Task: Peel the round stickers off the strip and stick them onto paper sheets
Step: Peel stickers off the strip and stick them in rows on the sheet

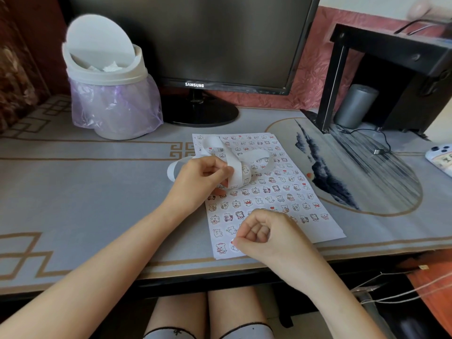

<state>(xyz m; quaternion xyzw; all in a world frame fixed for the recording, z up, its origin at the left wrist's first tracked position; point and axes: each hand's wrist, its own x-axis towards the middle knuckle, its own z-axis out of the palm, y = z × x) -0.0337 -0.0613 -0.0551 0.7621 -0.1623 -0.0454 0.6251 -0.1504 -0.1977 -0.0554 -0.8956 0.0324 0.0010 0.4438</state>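
Note:
A white paper sheet (288, 192) lies on the desk, nearly covered with rows of small round cartoon stickers. Over its upper left part my left hand (200, 182) pinches a long white sticker strip (234, 165), whose empty backing curls in loops to the left and right. Near the sheet's bottom left corner, my right hand (264, 237) is curled, with thumb and forefinger pressing a round sticker (234, 246) onto the paper beside another sticker (221, 247).
A white bin (110, 81) with a purple liner stands back left, and a dark monitor (195, 45) behind the sheet. A black stand (391, 69) with a grey cylinder (354, 106) is at the right. A phone (440, 157) lies far right.

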